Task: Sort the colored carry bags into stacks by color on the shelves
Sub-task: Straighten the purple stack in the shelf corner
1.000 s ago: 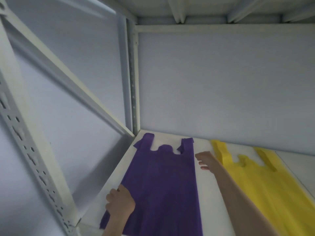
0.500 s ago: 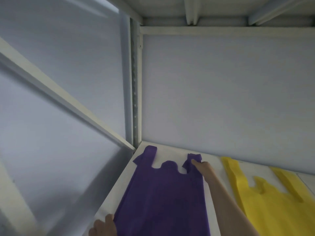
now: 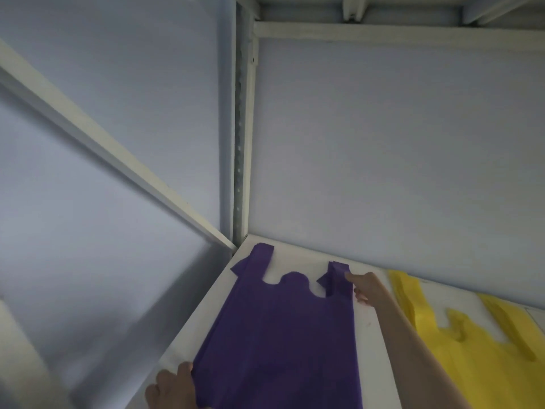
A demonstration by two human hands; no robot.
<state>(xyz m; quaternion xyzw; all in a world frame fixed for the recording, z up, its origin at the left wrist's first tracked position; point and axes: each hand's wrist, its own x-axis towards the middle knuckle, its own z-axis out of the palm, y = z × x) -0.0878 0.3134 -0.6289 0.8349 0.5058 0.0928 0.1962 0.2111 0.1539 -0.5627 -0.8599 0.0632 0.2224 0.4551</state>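
Note:
A purple carry bag [image 3: 283,338] lies flat on the white shelf [image 3: 374,343], its two handles pointing to the back wall. My left hand [image 3: 174,388] holds the bag's left edge near the front, thumb on top of the fabric. My right hand [image 3: 365,286] reaches far back and touches the bag's right handle with its fingertips. To the right of my right forearm a yellow carry bag [image 3: 477,355] lies flat on the same shelf, also handles to the back.
The shelf's back wall and left side panel close the corner, with a perforated metal upright [image 3: 240,137] in it. A diagonal brace [image 3: 97,137] crosses the left side. The upper shelf's underside [image 3: 383,10] is close overhead.
My right hand moved left from the gap between the bags onto the purple bag's right handle. My left hand slid toward the bag's front left edge. The view tilted upward.

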